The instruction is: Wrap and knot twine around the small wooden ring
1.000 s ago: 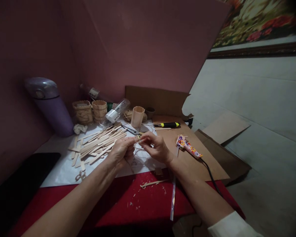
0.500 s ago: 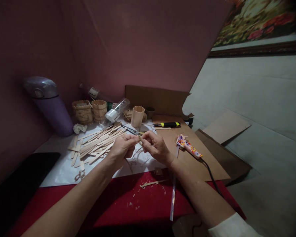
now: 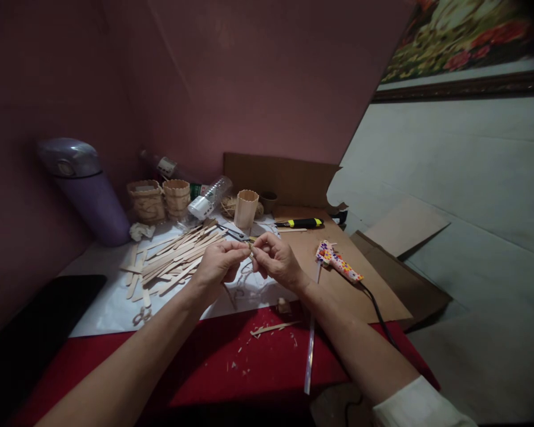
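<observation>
My left hand (image 3: 218,264) and my right hand (image 3: 276,261) meet over the white sheet, thumbs and fingertips pinched together. Between them is a small brownish bit of twine (image 3: 250,245), mostly covered by the fingers. A loose strand trails below my left hand. Just beyond the fingertips lie scissors (image 3: 234,233), partly hidden. Behind them stands a cup made of wooden sticks (image 3: 246,210), with a ball of twine (image 3: 228,207) at its back. To the left of my left hand is a pile of craft sticks (image 3: 178,261). A small looped twine piece (image 3: 141,316) rests near the sheet's front edge.
A patterned glue gun (image 3: 338,261) with a clear glue stick and black cord lies on cardboard (image 3: 360,299) at right, near a utility knife (image 3: 300,223). At the back left are a purple bottle (image 3: 93,201), two decorated cups (image 3: 146,201) and plastic bottles (image 3: 211,197).
Both hands stay together at nearly the same spot, with the fingers slightly shifted around the twine. The whole view has moved a little; nothing on the table has visibly been moved.
</observation>
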`<state>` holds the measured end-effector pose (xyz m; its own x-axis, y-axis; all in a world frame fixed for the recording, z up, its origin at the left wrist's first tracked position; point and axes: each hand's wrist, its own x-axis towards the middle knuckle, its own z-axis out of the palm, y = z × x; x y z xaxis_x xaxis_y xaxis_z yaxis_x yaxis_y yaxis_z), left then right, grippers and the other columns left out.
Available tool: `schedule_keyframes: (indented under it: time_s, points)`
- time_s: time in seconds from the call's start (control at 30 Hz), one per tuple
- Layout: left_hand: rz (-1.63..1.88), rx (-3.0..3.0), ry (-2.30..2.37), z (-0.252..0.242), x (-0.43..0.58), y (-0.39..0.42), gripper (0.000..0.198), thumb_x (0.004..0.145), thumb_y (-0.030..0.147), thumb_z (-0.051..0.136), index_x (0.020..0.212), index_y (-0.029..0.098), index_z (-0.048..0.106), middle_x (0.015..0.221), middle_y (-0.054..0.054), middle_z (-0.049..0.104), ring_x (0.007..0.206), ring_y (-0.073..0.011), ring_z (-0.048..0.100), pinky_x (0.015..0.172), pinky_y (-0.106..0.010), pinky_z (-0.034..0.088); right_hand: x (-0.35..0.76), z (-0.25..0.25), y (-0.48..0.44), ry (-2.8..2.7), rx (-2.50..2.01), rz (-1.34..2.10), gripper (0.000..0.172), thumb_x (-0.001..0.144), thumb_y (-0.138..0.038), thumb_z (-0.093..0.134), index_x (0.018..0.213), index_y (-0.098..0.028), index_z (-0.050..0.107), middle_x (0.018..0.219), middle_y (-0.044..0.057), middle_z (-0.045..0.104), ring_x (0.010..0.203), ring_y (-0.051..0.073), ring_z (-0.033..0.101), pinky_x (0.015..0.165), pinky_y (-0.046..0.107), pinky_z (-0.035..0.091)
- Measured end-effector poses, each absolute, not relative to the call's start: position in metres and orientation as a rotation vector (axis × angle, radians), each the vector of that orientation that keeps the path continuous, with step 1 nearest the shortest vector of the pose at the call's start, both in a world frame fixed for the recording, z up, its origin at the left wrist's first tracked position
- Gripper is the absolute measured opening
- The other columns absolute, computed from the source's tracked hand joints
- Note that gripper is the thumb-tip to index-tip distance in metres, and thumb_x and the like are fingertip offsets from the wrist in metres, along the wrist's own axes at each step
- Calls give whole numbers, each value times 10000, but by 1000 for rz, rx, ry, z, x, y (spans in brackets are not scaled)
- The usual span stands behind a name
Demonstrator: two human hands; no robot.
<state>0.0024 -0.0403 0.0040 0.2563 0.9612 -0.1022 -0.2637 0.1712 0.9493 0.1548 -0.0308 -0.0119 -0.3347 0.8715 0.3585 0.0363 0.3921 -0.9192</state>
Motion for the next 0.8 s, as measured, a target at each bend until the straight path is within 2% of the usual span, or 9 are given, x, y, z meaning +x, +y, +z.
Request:
schedule_keyframes:
  time_s: [0.5, 0.8]
  points:
    - [1067, 1114, 967, 4, 4, -39, 209, 637, 307, 683, 659, 152, 544, 351, 96, 336, 316, -26, 194, 347, -191, 97, 160, -10, -27, -1653, -790, 1214, 236, 872, -393, 472, 972, -179, 471, 523, -68, 572, 323, 47, 434, 310, 139, 290]
    - [1037, 1231, 1036, 1, 5, -40, 240, 667, 353, 664, 652, 140, 556, 374, 96, 322, 338, -26, 188, 354, -202, 101, 161, -12, -27, -1781, -903, 1089, 225, 861, -405, 503, 887, -181, 491, 481, -71, 556, 309, 54, 431, 319, 148, 296]
